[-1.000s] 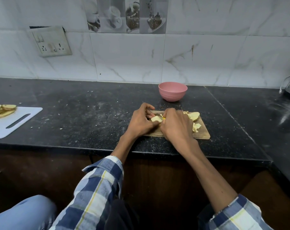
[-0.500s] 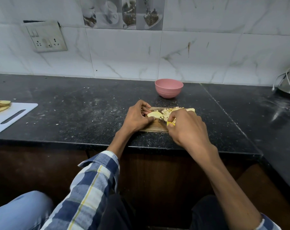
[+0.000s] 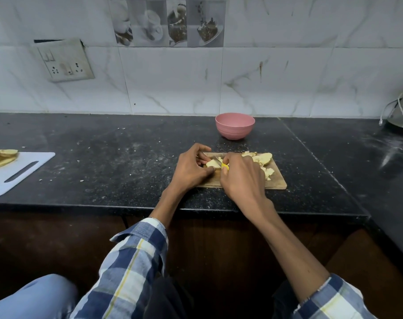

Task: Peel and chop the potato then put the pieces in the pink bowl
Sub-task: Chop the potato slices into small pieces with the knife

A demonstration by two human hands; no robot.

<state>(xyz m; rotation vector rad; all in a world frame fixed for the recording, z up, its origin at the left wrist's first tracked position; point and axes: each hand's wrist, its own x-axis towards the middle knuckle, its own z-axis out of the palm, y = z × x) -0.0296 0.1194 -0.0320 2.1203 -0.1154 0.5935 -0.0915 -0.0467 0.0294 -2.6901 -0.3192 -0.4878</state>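
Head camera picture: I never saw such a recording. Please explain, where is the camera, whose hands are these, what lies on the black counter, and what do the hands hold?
No machine here: a person wears one wide-angle camera on the head, looking forward and down at their own hands. On the black stone counter lies a small wooden chopping board with pale peeled potato pieces. The left hand holds one potato piece steady on the board. The right hand grips a yellow-handled knife whose blade meets that piece. Behind the board stands a round pink bowl; its inside is not visible. Far left lies a white plastic cutting board with more slices.
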